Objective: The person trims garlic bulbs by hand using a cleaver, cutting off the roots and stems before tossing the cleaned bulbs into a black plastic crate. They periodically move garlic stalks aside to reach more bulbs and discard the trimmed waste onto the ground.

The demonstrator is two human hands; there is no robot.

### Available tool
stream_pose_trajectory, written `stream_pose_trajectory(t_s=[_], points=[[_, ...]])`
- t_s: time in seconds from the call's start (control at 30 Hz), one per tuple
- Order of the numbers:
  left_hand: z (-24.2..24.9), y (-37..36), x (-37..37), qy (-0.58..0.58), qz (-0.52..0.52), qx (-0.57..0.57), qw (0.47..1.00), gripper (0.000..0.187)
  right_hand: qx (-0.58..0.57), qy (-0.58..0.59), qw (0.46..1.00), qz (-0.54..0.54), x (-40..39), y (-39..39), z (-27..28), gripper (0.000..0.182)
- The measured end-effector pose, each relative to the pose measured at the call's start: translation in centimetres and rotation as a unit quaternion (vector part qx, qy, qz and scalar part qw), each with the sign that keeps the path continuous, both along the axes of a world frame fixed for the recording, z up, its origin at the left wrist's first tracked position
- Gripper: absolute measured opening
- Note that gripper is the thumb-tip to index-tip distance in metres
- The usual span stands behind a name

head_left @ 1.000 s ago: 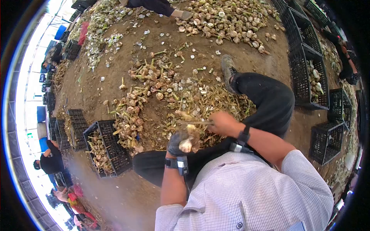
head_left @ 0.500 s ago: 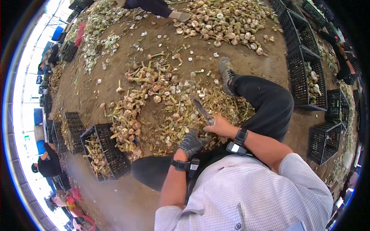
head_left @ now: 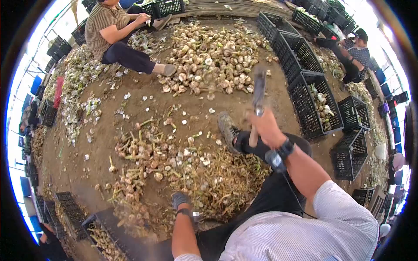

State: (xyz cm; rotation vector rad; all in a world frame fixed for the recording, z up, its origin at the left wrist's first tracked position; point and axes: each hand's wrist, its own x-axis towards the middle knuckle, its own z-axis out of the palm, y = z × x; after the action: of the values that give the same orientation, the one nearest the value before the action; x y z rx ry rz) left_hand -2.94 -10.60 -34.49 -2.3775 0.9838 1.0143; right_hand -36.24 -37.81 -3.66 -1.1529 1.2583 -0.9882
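Knife gripped in raised right hand; gloved left hand empty.

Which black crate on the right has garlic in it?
The black crate just right of the raised right hand holds garlic; the crates below it look empty.

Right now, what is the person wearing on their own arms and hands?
The left hand wears a dark grey work glove, with a black band and a small device at the wrist. The right hand is bare, with a black wrist strap, a small grey unit and a thin cable. Both pale checked shirt sleeves are rolled up.
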Motion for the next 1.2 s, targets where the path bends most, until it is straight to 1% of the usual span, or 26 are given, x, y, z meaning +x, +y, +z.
stream_pose_trajectory(t_s=[0.07, 0.1, 0.17, 0.2, 0.23, 0.27, 0.33, 0.4, 0.5, 0.53, 0.6, 0.63, 0.67, 0.7, 0.73, 0.77, 0.8, 0.83, 0.87, 0.9, 0.93, 0.97, 1.0, 1.07, 1.13, 1.2], points=[[-0.9, -0.2, -0.6, -0.012, 0.013, -0.002, 1.000, 0.052, 0.085, 0.059, 0.992, 0.069, 0.3, 2.2, -0.1, 0.021], [-1.2, -0.3, -0.9, -0.020, 0.021, -0.001, 1.000, 0.051, 0.100, 0.036, 0.991, 0.075, 0.2, 3.4, -2.4, 0.023], [-1.1, -0.8, -1.2, -0.030, 0.038, 0.013, 0.999, 0.052, 0.099, 0.107, 0.983, 0.107, 1.6, 5.6, -3.0, 0.028], [-0.9, -1.2, -1.4, -0.031, 0.049, 0.026, 0.998, 0.054, 0.191, 0.138, 0.963, 0.134, 1.6, 6.7, -2.1, 0.027], [-0.4, -1.4, -1.5, -0.034, 0.061, 0.039, 0.997, 0.056, 0.170, 0.125, 0.966, 0.152, 1.3, 7.7, -5.1, 0.031], [-1.4, -0.7, -1.0, 0.014, 0.058, 0.044, 0.997, 0.058, 0.152, 0.166, 0.957, 0.184, 1.6, 8.4, -5.6, 0.034], [-1.6, -0.3, -2.3, -0.056, 0.005, 0.019, 0.998, 0.058, 0.090, 0.223, 0.941, 0.239, 2.0, 9.3, -6.7, 0.040], [-0.6, -0.5, -3.2, -0.083, -0.181, -0.033, 0.979, 0.061, 0.008, 0.259, 0.924, 0.282, 2.2, 9.8, -8.5, 0.044], [5.9, -1.9, -4.7, -0.003, -0.051, 0.047, 0.998, 0.064, 0.000, 0.301, 0.905, 0.302, 2.5, 10.4, -7.2, 0.046], [-3.3, 1.7, -2.2, -0.022, -0.192, 0.022, 0.981, 0.059, 0.004, 0.297, 0.900, 0.318, 2.3, 10.4, -6.4, 0.045], [-10.3, 5.4, 1.0, 0.013, -0.394, -0.081, 0.915, 0.052, 0.002, 0.285, 0.907, 0.311, 1.8, 10.7, -6.0, 0.044], [-7.5, 5.1, 1.1, 0.122, -0.228, -0.049, 0.965, 0.045, 0.004, 0.277, 0.909, 0.311, 1.5, 11.1, -6.0, 0.044], [-4.2, 4.7, 1.1, 0.216, -0.005, -0.038, 0.976, 0.038, 0.034, 0.265, 0.913, 0.308, 1.5, 11.2, -5.6, 0.044], [0.2, 3.9, 0.9, 0.247, 0.185, -0.032, 0.951, 0.032, 0.063, 0.254, 0.916, 0.304, 1.5, 11.4, -5.2, 0.045], [3.6, 4.2, 0.7, 0.270, 0.162, -0.103, 0.944, 0.032, 0.054, 0.251, 0.912, 0.321, 1.2, 11.4, -6.2, 0.046], [7.0, 4.8, 0.4, 0.239, 0.015, -0.182, 0.954, 0.034, 0.018, 0.269, 0.910, 0.315, 1.3, 11.8, -5.7, 0.047], [10.2, 4.9, -0.2, 0.182, -0.110, -0.246, 0.946, 0.036, 0.040, 0.259, 0.904, 0.338, 1.5, 11.8, -5.5, 0.047], [13.0, 5.0, -1.0, 0.130, -0.181, -0.298, 0.928, 0.039, 0.004, 0.241, 0.913, 0.330, 1.6, 12.2, -5.6, 0.046], [14.2, 5.3, -1.8, 0.210, -0.082, -0.333, 0.916, 0.035, 0.006, 0.238, 0.907, 0.347, 1.7, 12.5, -5.0, 0.044], [15.0, 5.7, -2.7, 0.379, 0.148, -0.359, 0.840, 0.030, 0.005, 0.239, 0.902, 0.359, 1.9, 12.8, -4.3, 0.042], [16.0, 5.9, -3.9, 0.512, 0.381, -0.365, 0.678, 0.026, 0.007, 0.214, 0.904, 0.369, 2.0, 13.5, -3.9, 0.041], [15.1, 6.9, -4.3, 0.558, 0.476, -0.358, 0.578, 0.023, 0.008, 0.193, 0.906, 0.376, 2.1, 14.1, -3.5, 0.039], [20.8, 5.8, -7.0, 0.542, 0.478, -0.378, 0.578, 0.029, 0.010, 0.173, 0.908, 0.381, 2.1, 14.6, -3.2, 0.038], [18.9, 6.7, -8.1, 0.475, 0.335, -0.460, 0.672, 0.033, -0.045, 0.108, 0.905, 0.409, 2.3, 15.8, -3.4, 0.034], [18.0, 7.5, -9.2, 0.457, 0.322, -0.465, 0.687, 0.035, -0.083, 0.059, 0.888, 0.447, 2.8, 16.7, -3.7, 0.033], [23.6, 5.7, -12.1, 0.494, 0.443, -0.401, 0.631, 0.036, -0.109, 0.086, 0.882, 0.451, 3.3, 17.7, -2.5, 0.033]])
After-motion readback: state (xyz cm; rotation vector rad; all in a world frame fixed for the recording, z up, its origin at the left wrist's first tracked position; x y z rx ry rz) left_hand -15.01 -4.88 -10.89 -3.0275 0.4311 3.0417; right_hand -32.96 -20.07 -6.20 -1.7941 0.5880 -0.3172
